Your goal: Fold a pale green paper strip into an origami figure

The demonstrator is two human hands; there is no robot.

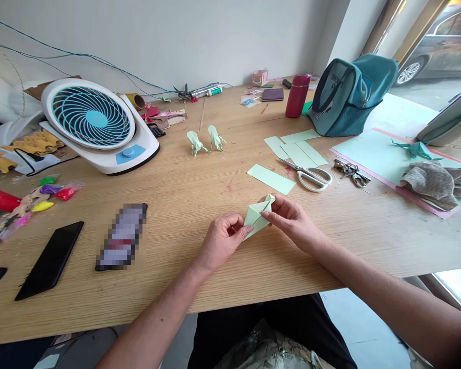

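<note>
From here, I see the left hand [222, 240] pinching the folded paper [255, 214] low between its fingers, seemingly to steady it, while the right hand [295, 221] grips its upper edge.

You're looking forward and down from your head camera, bare left hand [223, 237] and right hand [292, 220] near, across the brown wooden table [169, 205] to the white wall [200, 41].

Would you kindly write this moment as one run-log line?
left hand: pinching folded paper | right hand: pinching folded paper | nearby: scissors, paper strip
</note>
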